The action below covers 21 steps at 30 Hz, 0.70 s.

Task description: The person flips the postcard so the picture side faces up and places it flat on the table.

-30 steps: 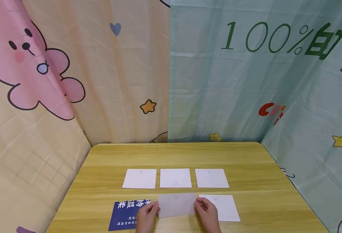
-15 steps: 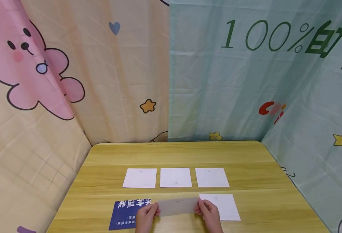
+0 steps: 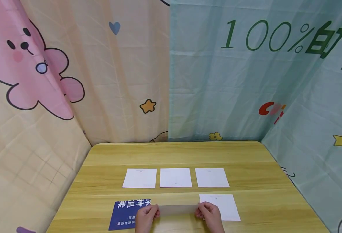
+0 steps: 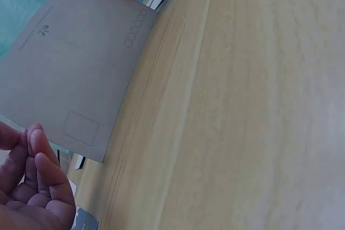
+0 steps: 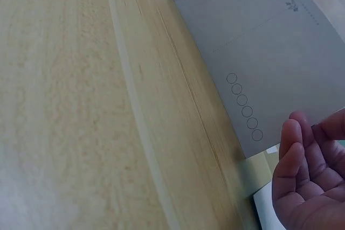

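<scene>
Both hands hold one postcard (image 3: 178, 209) by its two short sides. In the head view it is tilted so steeply that only a narrow grey strip shows. My left hand (image 3: 145, 217) pinches the left edge, in front of a blue card (image 3: 119, 218) with white lettering. At the other edge my right hand (image 3: 210, 216) pinches with thumb and fingers, overlapping a white card (image 3: 227, 208). The left wrist view shows the stamp box and row of small circles printed on the postcard (image 4: 81, 74). Its far face is hidden there.
Three white cards lie in a row farther back: a left card (image 3: 139, 178), a middle card (image 3: 175, 178) and a right card (image 3: 212, 178). They rest on a wooden table (image 3: 101, 158). Printed curtains (image 3: 130, 81) hang behind and beside the table.
The postcard has tipped from showing its broad white face to almost edge-on in the head view. Both hands keep their pinch and have shifted slightly, the right one a little downward. The table cards stay put.
</scene>
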Available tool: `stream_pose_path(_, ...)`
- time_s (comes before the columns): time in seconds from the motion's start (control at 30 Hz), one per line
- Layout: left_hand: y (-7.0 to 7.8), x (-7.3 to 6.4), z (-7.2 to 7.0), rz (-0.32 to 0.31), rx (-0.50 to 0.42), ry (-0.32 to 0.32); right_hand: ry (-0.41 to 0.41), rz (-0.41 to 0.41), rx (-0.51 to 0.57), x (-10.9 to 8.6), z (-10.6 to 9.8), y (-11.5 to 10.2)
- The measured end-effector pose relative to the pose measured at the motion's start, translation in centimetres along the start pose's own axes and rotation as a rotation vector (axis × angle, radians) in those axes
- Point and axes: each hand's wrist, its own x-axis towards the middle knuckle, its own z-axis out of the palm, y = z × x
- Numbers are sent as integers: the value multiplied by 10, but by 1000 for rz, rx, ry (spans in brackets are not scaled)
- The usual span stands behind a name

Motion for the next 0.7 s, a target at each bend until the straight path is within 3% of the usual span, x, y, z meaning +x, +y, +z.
stream_pose_path(0.3, -2, -1, 0, -8, 17, -3, -23, 62, -8, 2, -3, 0)
stream_pose_path(0.6, -5, 1, -1, -27, 14, -21, -26, 51, -10, 2, -3, 2)
stream_pose_path(0.7, -6, 1, -1, -26, 16, -33, -17, 52, -72, 1, -4, 2)
